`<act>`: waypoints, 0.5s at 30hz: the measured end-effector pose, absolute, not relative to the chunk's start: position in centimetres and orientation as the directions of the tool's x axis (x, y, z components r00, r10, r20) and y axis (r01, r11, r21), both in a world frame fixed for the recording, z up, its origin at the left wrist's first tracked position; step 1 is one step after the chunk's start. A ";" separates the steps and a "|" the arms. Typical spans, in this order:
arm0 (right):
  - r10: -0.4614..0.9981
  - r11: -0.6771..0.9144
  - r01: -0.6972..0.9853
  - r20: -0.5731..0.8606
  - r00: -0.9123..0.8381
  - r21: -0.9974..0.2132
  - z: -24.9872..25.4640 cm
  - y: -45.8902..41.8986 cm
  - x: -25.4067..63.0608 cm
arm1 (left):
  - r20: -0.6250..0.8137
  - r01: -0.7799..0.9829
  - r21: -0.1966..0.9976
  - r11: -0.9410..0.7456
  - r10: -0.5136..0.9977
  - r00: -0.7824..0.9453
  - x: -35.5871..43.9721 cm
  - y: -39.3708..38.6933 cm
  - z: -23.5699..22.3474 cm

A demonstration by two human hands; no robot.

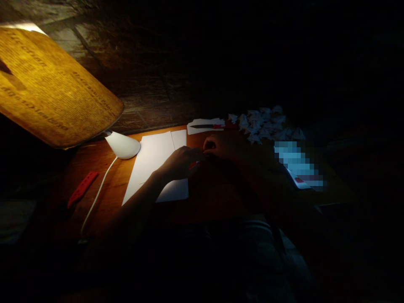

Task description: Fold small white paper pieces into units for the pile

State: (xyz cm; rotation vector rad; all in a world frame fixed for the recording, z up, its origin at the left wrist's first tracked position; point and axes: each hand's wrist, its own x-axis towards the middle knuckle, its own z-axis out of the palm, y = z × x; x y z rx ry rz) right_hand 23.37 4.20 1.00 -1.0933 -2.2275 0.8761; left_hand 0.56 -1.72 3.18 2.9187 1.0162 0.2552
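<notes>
My left hand (178, 164) and my right hand (217, 147) are close together above a wooden desk (107, 168), their fingertips almost meeting. A small red piece (192, 165) shows just below my left fingers. The dim light hides whether either hand holds anything. Beside my left hand lie white paper sheets (151, 164), partly under my wrist. Beyond my right hand, a craft knife with a red handle (205, 126) rests on a white paper scrap (205, 126). A heap of small folded white paper pieces (261, 126) lies further right.
A white desk lamp base (122, 145) with a cord (97, 198) stands at the left, under a large printed amber shade (53, 88). A red strip (82, 189) lies at the left. A pixelated bright device (298, 166) sits at the right.
</notes>
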 end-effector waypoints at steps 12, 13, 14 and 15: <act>0.825 0.457 0.524 0.123 -0.551 -0.718 1.6 4.6 24.5 | 0.164 0.614 0.128 -0.779 0.628 0.761 0.7 -2.0 3.2; 0.824 0.461 0.531 0.121 -0.553 -0.711 1.7 4.6 24.5 | 0.167 0.612 0.137 -0.779 0.627 0.761 0.8 -2.0 3.2; 0.821 0.466 0.537 0.118 -0.559 -0.703 1.7 4.5 24.4 | 0.168 0.611 0.144 -0.779 0.627 0.760 0.8 -2.0 3.2; 0.819 0.471 0.540 0.117 -0.562 -0.698 1.7 4.6 24.4 | 0.165 0.611 0.148 -0.777 0.629 0.760 0.8 -2.0 3.2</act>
